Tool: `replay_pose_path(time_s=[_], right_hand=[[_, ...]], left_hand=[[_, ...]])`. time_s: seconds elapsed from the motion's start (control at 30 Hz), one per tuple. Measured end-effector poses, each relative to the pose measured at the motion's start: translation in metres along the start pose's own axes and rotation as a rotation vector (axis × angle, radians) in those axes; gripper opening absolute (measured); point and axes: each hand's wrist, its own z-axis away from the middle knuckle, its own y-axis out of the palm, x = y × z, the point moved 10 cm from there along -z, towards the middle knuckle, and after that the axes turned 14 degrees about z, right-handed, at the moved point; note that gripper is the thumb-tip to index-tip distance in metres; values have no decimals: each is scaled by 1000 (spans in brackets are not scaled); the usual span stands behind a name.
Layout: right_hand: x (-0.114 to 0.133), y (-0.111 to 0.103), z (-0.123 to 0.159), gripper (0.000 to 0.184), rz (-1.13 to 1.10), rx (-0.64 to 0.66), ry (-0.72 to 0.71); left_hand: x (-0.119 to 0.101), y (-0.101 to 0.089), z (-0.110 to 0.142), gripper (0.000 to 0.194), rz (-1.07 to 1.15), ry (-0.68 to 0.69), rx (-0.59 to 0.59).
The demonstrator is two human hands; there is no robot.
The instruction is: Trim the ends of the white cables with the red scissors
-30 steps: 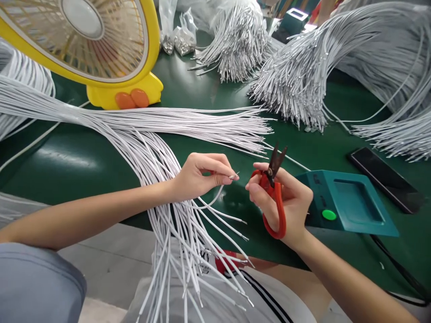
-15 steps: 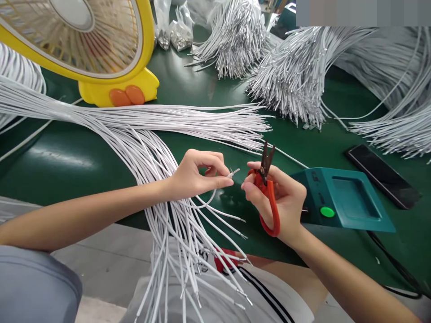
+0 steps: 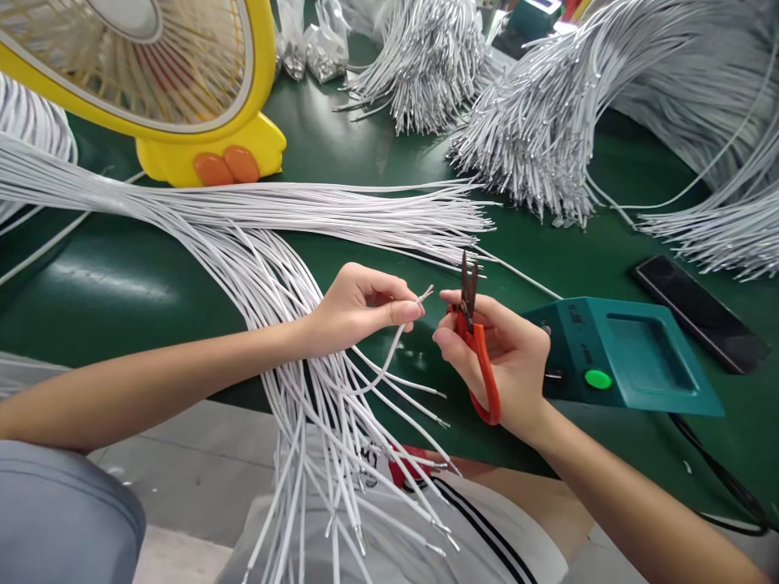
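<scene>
Between thumb and fingers, my left hand (image 3: 371, 312) pinches one white cable (image 3: 394, 349) close to its end. The stripped tip points up and right, with thin strands showing. My right hand (image 3: 508, 357) holds orange-handled scissors (image 3: 485, 369) in its palm, the dark blades upright and slightly apart, a short way right of the cable tip and not touching it. Beneath my left forearm, a bunch of white cables (image 3: 292, 389) hangs over the table edge onto my lap. Another bundle of white cables (image 3: 341, 212) lies flat behind my hands.
A yellow fan (image 3: 264, 138) stands at the back left. Right of my right hand sits a teal device (image 3: 572, 324) with a green button, a black phone (image 3: 694, 308) behind it. Large cable bundles (image 3: 535, 122) and plastic bags of metal parts (image 3: 327, 49) occupy the back.
The cable tip in my left hand has turned more upward, and its strands now show apart. The scissor blades have come closer together. The whole view has shifted slightly.
</scene>
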Motion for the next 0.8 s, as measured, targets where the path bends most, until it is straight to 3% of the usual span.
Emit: replay_pose_path(time_s=[0.4,0.6,0.67,0.8], right_hand=[[-2,4,0,27,-9,14,11],[-1,-8,2,22,-53,-101,18],[1,-20,3,21,-100,-205,-7],[4,-44,3,18,-184,-379,-56]], left_hand=[[15,6,1,24,202,-112,74],[19,2,-2,23,82,-107,32],[25,11,-2,23,-58,-131,104],[27,52,14,19,-573,16,471]])
